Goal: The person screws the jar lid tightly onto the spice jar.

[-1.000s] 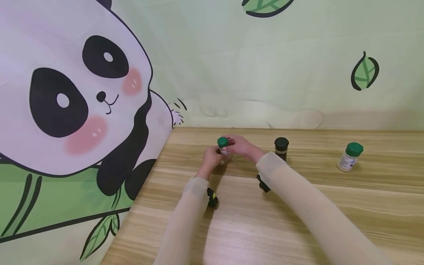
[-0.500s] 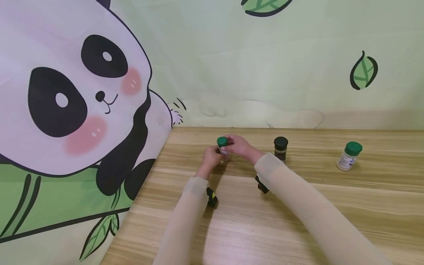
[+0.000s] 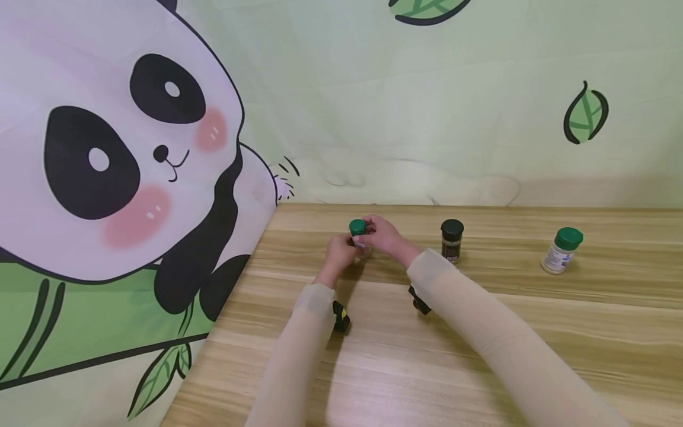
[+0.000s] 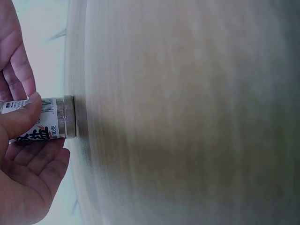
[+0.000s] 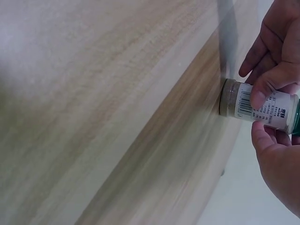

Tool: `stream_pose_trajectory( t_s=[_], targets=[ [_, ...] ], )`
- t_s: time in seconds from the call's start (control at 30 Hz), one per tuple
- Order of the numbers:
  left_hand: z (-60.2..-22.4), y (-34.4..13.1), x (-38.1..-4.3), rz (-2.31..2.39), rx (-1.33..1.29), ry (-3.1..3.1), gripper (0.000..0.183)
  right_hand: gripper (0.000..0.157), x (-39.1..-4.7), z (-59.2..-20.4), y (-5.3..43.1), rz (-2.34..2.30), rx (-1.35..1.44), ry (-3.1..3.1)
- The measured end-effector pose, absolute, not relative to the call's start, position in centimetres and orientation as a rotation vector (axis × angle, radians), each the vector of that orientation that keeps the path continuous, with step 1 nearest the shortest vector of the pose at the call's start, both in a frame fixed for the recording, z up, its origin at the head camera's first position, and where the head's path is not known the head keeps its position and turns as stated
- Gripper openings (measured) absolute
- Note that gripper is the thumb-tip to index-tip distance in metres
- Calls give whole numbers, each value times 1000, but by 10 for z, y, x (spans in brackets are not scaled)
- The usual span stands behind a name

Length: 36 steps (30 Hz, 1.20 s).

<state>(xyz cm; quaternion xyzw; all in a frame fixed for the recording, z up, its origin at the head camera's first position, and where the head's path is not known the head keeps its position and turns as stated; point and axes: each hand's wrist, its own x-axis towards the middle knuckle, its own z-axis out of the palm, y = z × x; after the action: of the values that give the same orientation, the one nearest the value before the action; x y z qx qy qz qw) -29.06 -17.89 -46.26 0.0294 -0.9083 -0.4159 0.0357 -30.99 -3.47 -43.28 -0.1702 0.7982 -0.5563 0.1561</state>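
A seasoning bottle with a green cap (image 3: 357, 226) stands upright near the table's back edge, held between both hands. My left hand (image 3: 340, 254) grips its lower body, thumb across the printed label (image 4: 52, 119) and fingers behind. Higher up, my right hand (image 3: 384, 235) pinches it at the cap, with the thumb in front. In the right wrist view the bottle's clear base (image 5: 228, 97) points at the tabletop, showing pale contents and a barcode. Much of the label is covered by fingers.
To the right on the wooden table (image 3: 384, 356) stand a black-capped bottle (image 3: 451, 240) with dark contents and another green-capped bottle (image 3: 560, 252). A panda-print cloth (image 3: 427, 118) hangs behind the table. Black wrist cameras (image 3: 340, 317) sit under the sleeves.
Both hands keep hold of the bottle in the same spot. The right forearm has shifted slightly left, uncovering more of the black-capped bottle.
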Motion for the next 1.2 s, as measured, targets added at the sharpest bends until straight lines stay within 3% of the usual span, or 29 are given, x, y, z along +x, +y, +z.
stream_pose_trajectory(
  t_s=[0.7,0.9,1.2],
  targets=[
    [-462,-178,-290,-1331,119,-2793,22,56,-308,-436,-39,-1655,-401,2289],
    [-461,-178,-289,-1323,123,-2803,21,62,-314,-436,-33,-1619,-534,2201],
    [-459,-179,-288,-1295,78,-2804,22,51,-320,-429,-27,-1516,-684,2208]
  ],
)
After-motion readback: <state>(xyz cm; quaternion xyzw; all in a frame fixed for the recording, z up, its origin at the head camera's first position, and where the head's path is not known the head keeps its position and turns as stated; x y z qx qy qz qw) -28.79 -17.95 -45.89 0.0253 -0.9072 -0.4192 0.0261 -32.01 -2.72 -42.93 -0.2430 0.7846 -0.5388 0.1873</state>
